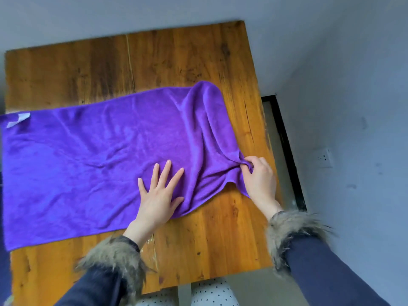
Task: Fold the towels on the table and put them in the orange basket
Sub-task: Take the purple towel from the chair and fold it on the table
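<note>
- A purple towel (99,155) lies spread across a worn wooden surface (198,58).
- Left hand (160,195) presses flat, fingers straight, on the towel.
- Right hand (258,177) pinches its bunched near-right corner.
- Grey walls (353,85) surround; a wall socket (323,157) sits right.

The towel (106,155) under the left hand (157,193) is purple — the table (198,239) amber-brown, the cuffs (114,257) tawny.

The towel (88,164) runs past the left picture edge, its right corner is hidden inside the right hand (259,175), and the counter (209,239) beneath it is covered.
</note>
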### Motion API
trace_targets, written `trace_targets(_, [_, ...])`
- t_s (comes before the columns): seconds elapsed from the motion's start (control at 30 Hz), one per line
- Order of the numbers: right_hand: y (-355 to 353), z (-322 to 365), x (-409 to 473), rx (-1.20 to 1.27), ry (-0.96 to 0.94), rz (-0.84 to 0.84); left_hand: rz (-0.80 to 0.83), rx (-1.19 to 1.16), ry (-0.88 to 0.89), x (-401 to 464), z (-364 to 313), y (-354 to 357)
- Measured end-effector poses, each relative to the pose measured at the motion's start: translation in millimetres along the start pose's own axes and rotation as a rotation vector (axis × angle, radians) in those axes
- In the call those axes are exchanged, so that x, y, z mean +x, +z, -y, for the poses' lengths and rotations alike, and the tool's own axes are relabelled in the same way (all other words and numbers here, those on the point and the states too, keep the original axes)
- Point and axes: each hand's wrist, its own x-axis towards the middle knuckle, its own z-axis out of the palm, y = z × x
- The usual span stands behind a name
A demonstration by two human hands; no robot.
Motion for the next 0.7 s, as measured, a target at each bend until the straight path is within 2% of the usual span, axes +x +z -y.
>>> trace_targets(0.17, [-30,-33,25,0.112,0.228,-0.055,0.003,0.0,-0.054,2,-8,-7])
trace_targets(0.3, [-38,-54,22,0.15,0.373,-0.007,-0.062,-0.091,-0.154,8,-29,-15])
trace_targets(0.37, [-36,-61,17,0.144,0.408,0.023,-0.15,-0.131,-0.134,12,-44,-16])
trace_targets(0.43, [-36,-64,19,0.167,0.429,0.029,-0.209,-0.072,-0.033,18,-60,-16])
trace_targets(0.53, [-38,-69,28,0.226,0.467,0.01,-0.111,0.029,0.102,29,-82,-12])
trace_targets(0.6, [-39,-75,33,0.255,0.473,0.003,-0.019,0.088,0.106,35,-88,-6])
trace_targets(0.7, [-40,-84,36,0.255,0.46,0.013,0.015,0.123,0.106,39,-85,-4])
